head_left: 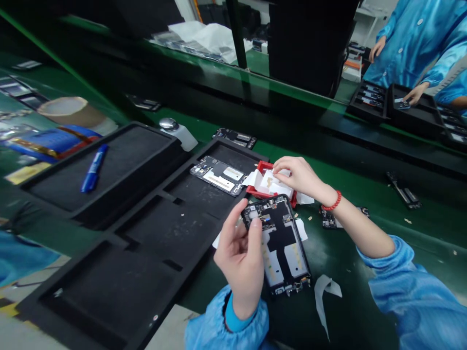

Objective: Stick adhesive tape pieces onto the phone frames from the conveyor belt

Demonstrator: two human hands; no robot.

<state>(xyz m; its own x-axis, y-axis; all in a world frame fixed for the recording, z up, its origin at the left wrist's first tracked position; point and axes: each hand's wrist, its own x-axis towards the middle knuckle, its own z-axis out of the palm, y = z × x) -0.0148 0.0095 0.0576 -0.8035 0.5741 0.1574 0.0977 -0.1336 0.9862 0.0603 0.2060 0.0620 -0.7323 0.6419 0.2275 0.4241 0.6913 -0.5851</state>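
My left hand (242, 257) grips a phone chassis (282, 243) by its upper left edge, thumb on the front and fingers behind. Circuit parts and two pale pads show on the chassis, which is tilted above the green bench. Beyond it, my right hand (301, 177) reaches over a small red box (262, 167) full of white paper pieces (268, 182). Its thumb and fingertips are closed together at the papers; whether something small is between them I cannot make out. Another phone chassis (219, 175) lies in the black foam tray left of the box.
A long black foam tray (146, 233) lies to the left, beside a black foam block (120, 170) with a blue marker (94, 167). A curled paper strip (323, 296) and phone parts (403, 189) lie on the bench. Across it, a co-worker's hand (416, 93) touches a device in another tray.
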